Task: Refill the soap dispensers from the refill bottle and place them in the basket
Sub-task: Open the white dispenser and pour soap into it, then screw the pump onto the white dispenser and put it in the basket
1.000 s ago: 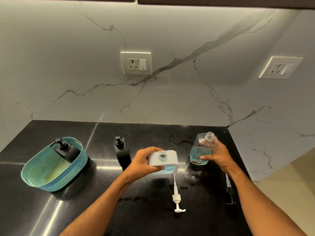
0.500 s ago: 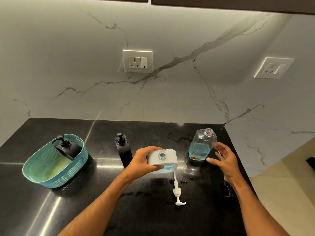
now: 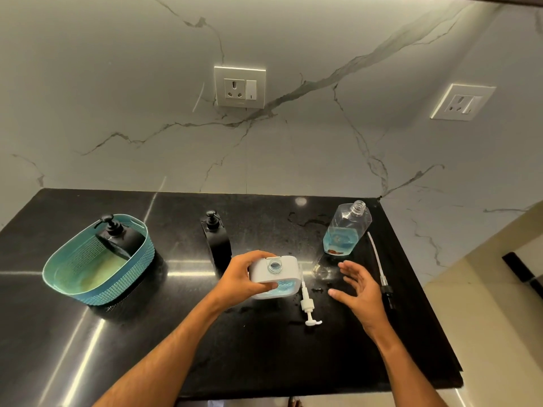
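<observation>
Teal basket (image 3: 73, 277) on the left already holds one black dispenser (image 3: 123, 239); another (image 3: 216, 245) waits beside it. Left hand (image 3: 238, 282) grips the white dispenser (image 3: 276, 277), uncapped, blue soap inside. Right hand (image 3: 357, 289) has let go of the refill bottle (image 3: 346, 230), fingers spread, heading for the white pump (image 3: 307, 304), I'd say.

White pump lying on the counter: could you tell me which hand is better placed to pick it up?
Probably the right hand: it is open and beside the white pump, while the left hand grips the white dispenser.
</observation>
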A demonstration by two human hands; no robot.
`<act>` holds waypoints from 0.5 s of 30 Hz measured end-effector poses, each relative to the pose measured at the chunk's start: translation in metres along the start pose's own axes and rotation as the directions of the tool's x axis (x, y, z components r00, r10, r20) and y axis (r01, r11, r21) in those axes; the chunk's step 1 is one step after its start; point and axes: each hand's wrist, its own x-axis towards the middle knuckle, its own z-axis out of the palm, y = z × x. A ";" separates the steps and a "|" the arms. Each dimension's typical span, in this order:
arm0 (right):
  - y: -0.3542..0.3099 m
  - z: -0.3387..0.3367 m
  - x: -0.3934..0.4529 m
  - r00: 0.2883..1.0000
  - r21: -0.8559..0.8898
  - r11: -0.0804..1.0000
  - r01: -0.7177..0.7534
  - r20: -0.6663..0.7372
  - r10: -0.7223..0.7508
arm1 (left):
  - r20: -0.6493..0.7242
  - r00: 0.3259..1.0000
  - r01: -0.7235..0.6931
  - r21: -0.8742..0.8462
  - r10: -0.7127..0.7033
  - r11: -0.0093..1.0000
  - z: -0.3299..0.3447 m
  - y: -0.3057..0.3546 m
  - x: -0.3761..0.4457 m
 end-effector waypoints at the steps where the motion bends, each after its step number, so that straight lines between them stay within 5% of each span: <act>1: 0.000 0.007 0.000 1.000 -0.022 1.000 0.006 0.012 -0.006 | 0.004 1.000 0.004 -0.001 -0.004 1.000 0.000 -0.002 -0.001; 15: 0.008 0.079 -0.045 0.992 -0.492 0.867 0.081 0.125 -0.022 | -0.009 1.000 0.023 -0.025 -0.024 0.999 -0.006 -0.031 -0.044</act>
